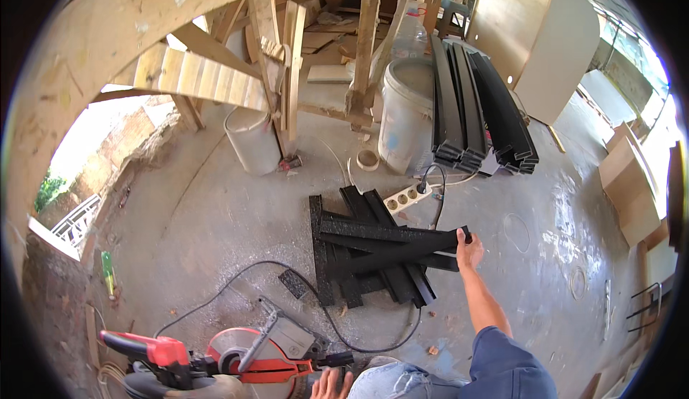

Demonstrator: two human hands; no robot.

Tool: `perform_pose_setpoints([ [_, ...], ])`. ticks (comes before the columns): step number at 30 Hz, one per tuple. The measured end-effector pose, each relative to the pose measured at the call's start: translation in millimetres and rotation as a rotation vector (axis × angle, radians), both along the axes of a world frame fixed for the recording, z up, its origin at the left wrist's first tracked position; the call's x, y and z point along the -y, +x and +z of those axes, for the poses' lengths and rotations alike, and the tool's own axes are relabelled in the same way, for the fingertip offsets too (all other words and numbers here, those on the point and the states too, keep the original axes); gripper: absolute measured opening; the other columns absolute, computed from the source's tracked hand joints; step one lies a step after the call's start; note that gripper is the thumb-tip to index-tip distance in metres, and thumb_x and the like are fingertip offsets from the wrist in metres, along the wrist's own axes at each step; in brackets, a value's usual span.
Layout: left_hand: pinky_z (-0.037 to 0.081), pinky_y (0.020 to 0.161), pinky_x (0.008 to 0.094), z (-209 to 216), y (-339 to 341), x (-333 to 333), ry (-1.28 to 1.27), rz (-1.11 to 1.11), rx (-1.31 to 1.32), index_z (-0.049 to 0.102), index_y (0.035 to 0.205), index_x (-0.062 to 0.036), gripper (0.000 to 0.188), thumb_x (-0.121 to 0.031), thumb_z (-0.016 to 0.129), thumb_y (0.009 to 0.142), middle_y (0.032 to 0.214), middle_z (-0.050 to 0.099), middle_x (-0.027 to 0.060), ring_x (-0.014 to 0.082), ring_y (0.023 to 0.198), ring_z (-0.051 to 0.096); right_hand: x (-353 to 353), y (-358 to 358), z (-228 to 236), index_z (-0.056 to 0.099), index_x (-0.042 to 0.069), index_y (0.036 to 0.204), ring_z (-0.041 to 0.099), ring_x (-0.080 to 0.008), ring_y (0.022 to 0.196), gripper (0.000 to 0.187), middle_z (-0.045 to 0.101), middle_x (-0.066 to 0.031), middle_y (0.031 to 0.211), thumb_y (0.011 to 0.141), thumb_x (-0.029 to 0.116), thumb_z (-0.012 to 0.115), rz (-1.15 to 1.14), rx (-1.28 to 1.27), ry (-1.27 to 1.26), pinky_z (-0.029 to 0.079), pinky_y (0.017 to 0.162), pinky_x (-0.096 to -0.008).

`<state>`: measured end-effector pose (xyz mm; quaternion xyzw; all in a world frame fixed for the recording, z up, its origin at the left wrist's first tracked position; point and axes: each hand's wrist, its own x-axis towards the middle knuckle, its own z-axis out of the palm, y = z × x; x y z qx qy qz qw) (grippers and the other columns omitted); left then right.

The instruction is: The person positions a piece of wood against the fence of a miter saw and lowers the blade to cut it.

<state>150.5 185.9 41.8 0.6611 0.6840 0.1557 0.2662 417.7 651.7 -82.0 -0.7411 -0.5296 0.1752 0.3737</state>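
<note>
My right hand is closed around the right end of a short black channel profile. That profile lies slantwise across a heap of similar black profiles on the floor. At the bottom edge my left hand shows only in part, its fingers stretched out and slightly apart, with nothing seen in them. It is beside the base of a red and black miter saw, whose round blade and guard face up. A small black offcut lies between the saw and the heap.
A white power strip with a black plug sits behind the heap. A black cord loops around the saw. Long black profiles lean by a white bucket. Another bucket stands under wooden framing. A green-handled tool lies at left.
</note>
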Motion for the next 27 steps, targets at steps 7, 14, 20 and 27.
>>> perform_pose_setpoints([
  [7,0.033,0.112,0.054,69.3,18.3,43.2,-0.12,0.218,0.008,0.039,0.147,-0.0014,0.077,-0.015,0.067,0.077,0.145,0.039,0.0297,0.0468,0.138,0.035,14.7,-36.2,54.7,0.062,-0.001,0.12,0.052,-0.0397,0.119,0.054,0.049,-0.0242,0.13,0.092,0.046,0.063,-0.011,0.306,-0.31,0.047,0.097,-0.0497],
  [14,0.042,0.104,0.0535,208.6,17.6,87.1,-0.162,0.638,0.113,0.052,0.137,-0.0056,0.058,-0.024,0.072,0.086,0.132,0.051,0.0284,0.0468,0.122,0.05,126.8,2.5,172.9,0.056,-0.001,0.127,0.045,-0.0449,0.131,0.055,0.047,-0.0333,0.138,0.096,0.044,0.056,0.211,0.189,-0.582,0.044,0.108,-0.0496],
  [20,0.043,0.101,0.0521,321.8,34.4,99.9,-0.658,0.527,0.111,0.056,0.132,-0.0081,0.054,-0.027,0.074,0.085,0.127,0.054,0.0267,0.0438,0.117,0.053,342.1,212.9,302.7,0.071,-0.001,0.109,0.058,-0.0451,0.119,0.049,0.066,-0.0264,0.119,0.092,0.043,0.056,0.39,0.377,-1.03,0.049,0.101,-0.0496],
  [27,0.049,0.089,0.0476,382.4,-3.1,42.0,-0.748,0.271,0.054,0.067,0.116,-0.0032,0.04,-0.024,0.074,0.082,0.104,0.065,0.0211,0.0362,0.1,0.064,425.0,290.7,551.9,0.073,-0.003,0.108,0.065,-0.0413,0.113,0.05,0.068,-0.0289,0.116,0.086,0.04,0.064,0.092,0.174,-1.3,0.052,0.098,-0.0468],
])
